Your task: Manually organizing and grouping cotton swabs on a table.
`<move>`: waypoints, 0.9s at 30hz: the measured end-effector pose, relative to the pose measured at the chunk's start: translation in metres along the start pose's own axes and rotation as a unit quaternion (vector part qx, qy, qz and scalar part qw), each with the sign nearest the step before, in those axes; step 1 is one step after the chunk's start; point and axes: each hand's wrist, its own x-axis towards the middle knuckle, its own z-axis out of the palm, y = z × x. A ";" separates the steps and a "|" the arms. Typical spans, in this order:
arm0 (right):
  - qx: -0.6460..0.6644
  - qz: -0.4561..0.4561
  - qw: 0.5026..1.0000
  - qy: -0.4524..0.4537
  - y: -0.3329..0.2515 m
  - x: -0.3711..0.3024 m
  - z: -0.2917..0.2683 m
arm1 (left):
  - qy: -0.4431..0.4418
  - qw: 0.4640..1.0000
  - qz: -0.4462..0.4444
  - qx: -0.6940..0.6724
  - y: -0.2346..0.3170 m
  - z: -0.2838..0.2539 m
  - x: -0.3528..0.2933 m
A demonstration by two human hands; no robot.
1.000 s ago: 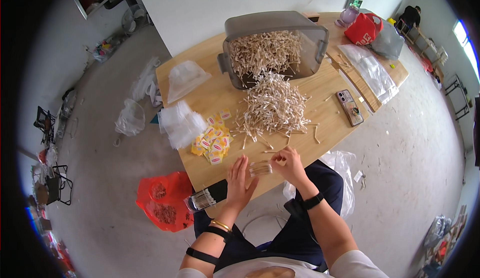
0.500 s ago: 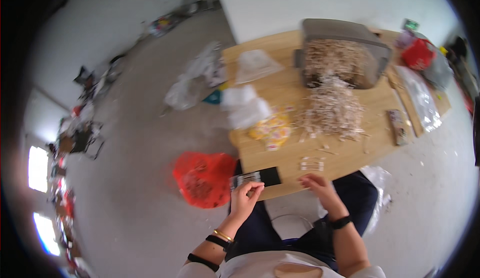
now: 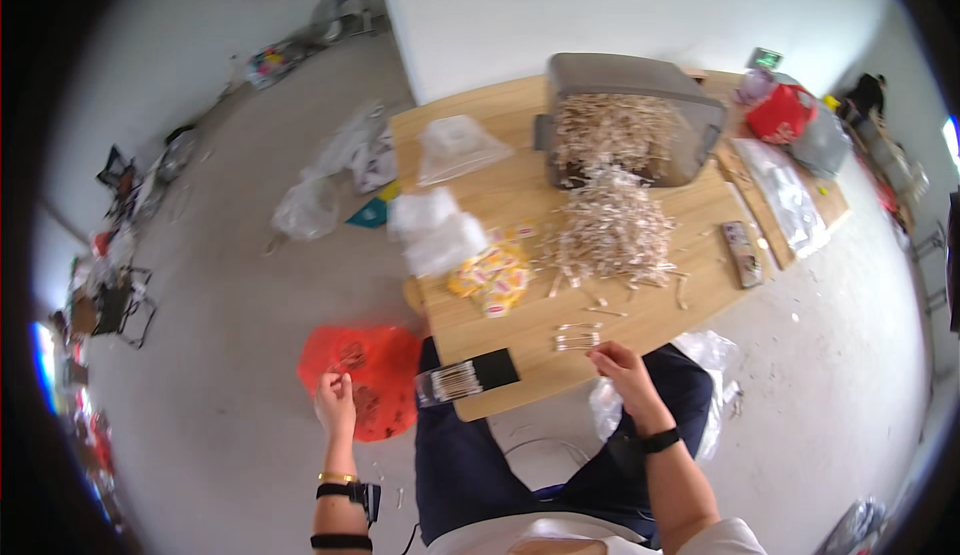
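My left hand (image 3: 337, 405) is off the table's left side, over a red plastic bag (image 3: 392, 413). Its fingers are closed together; what they hold, if anything, is too small to make out. At the table's near edge my right hand (image 3: 622, 373) has thumb and fingers pinched, close beside a short row of cotton swabs (image 3: 577, 341); I cannot make out what is in the pinch. Between the hands, a black card (image 3: 497, 368) lies at the table corner, with several swabs (image 3: 458, 381) side by side in a clear sleeve at its left end.
A grey bin (image 3: 640, 75) lies on its side, spilling a heap of swabs (image 3: 618, 230) onto the table (image 3: 530, 330). Yellow-and-white packets (image 3: 495, 273), white plastic bags (image 3: 440, 235) and a patterned phone-shaped object (image 3: 742, 253) lie around it. More plastic bags lie on the floor.
My left hand has moved left, away from the black card and out over the red bag. My right hand stays by the row of swabs, its fingers now pinched. The whole view has shifted.
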 end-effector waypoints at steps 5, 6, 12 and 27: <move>-0.166 -0.080 0.977 0.104 -0.002 0.028 -0.020 | -0.058 0.949 0.242 -0.192 0.124 0.024 -0.065; -0.232 -0.139 0.953 0.139 -0.006 0.032 -0.024 | -0.093 0.941 0.280 -0.165 0.145 0.029 -0.081; -0.405 -0.187 0.874 0.192 -0.013 0.062 -0.031 | -0.199 0.846 0.485 -0.101 0.212 0.106 -0.141; -0.340 -0.198 0.915 0.093 -0.005 0.081 -0.010 | -0.174 0.813 0.536 0.145 0.240 0.195 -0.159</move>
